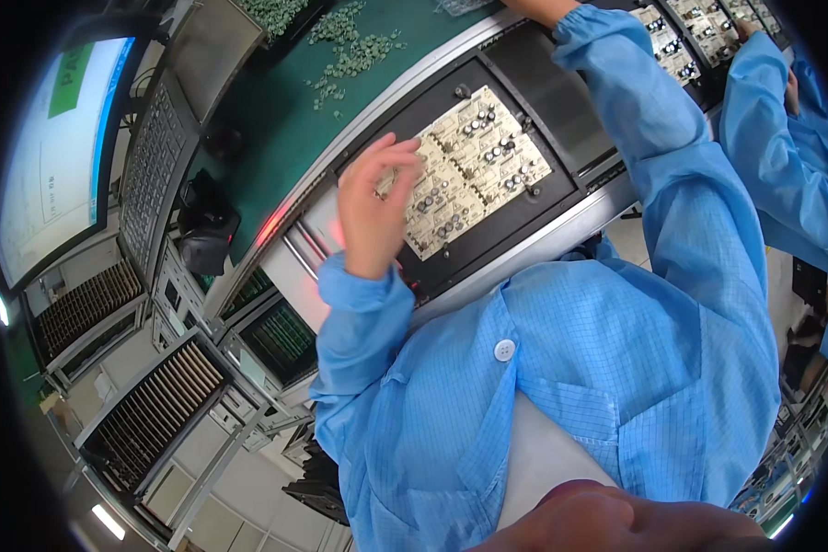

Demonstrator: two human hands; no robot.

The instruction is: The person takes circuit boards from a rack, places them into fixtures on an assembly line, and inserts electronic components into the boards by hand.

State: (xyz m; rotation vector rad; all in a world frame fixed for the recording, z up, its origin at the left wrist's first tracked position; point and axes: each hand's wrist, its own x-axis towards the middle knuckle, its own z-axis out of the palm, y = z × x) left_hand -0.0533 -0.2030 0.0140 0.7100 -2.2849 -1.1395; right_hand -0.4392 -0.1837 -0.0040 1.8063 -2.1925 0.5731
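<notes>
My left hand (374, 207) reaches over the left end of a pale circuit board panel (477, 170), its fingers bent and apart; I see nothing held in it. Small black cylindrical parts stand in groups on the panel. Around the panel lies a black carrier tray (469, 247), which rests on a metal-railed conveyor (561, 219). At the top edge, my right hand (545, 7) stretches away past the conveyor's far rail, and its fingers are outside the picture.
Many small greenish parts (350, 55) lie scattered on the green bench mat (262, 120). Left are a monitor (64, 156) and a keyboard (156, 156). Slotted racks (156, 414) stand lower left. Another person's blue sleeve (773, 129) is at right, beside further boards (704, 28).
</notes>
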